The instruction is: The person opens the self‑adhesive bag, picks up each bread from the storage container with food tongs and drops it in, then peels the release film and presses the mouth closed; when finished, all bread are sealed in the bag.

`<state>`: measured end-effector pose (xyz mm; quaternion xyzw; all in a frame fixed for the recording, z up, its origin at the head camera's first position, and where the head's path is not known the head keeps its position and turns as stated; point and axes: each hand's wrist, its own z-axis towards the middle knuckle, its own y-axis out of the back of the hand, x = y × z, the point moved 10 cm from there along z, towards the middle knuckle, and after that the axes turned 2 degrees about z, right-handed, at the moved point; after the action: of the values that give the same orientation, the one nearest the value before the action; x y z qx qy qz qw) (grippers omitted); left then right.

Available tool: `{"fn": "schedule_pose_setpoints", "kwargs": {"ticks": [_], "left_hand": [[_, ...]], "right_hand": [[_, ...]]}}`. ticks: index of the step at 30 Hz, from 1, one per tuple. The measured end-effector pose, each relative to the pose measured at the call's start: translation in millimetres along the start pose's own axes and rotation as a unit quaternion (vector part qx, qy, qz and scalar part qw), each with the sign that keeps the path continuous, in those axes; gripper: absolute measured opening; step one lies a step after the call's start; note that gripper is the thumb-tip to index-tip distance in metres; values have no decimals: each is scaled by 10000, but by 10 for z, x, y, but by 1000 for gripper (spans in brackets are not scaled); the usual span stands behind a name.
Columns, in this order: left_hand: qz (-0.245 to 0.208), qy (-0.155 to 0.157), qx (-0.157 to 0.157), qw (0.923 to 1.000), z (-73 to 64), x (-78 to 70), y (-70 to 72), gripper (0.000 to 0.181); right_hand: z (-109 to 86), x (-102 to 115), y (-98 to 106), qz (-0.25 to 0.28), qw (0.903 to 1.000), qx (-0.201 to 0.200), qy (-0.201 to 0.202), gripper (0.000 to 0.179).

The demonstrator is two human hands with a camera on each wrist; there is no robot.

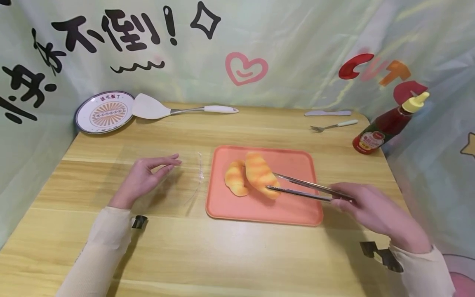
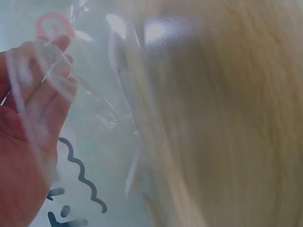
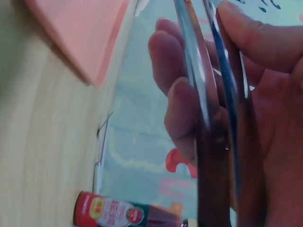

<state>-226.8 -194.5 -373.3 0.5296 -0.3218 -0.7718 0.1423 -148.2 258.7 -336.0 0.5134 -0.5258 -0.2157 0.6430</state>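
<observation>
My right hand (image 1: 365,204) grips a pair of metal tongs (image 1: 302,194); the right wrist view shows its fingers and thumb around the arms. The tong tips clasp a large golden bread roll (image 1: 257,171), tilted above a pink-orange tray (image 1: 259,212). Beside it a smaller curved bread piece (image 1: 235,179) lies on the tray. To the tray's left, my left hand (image 1: 142,179) has its fingers stretched out above the table. Clear plastic film (image 2: 61,80), perhaps a bag, lies across that hand's palm and fingers in the left wrist view; how far it encloses them I cannot tell.
A round plate (image 1: 122,99) stands at the back left, a white-headed spatula (image 1: 152,108) against it. A table knife (image 1: 328,113) and a fork (image 1: 335,126) lie at the back right, near a red sauce bottle (image 1: 382,130). A printed cloth (image 1: 282,37) hangs behind.
</observation>
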Motion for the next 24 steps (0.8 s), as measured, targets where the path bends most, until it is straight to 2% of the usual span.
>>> {"fn": "schedule_pose_setpoints", "kwargs": {"ticks": [7,15,24], "left_hand": [[177,86,33,9998,-5,14,25,18],[209,154,72,9996,-26,57,15,18],[138,273,52,9995,-48,70,4,17]], "right_hand": [[140,116,10,24,9997,247,-40,32],[269,301,5,79,9992,242,320,28],[424,401,-61,70,9974,290,657,28]]}}
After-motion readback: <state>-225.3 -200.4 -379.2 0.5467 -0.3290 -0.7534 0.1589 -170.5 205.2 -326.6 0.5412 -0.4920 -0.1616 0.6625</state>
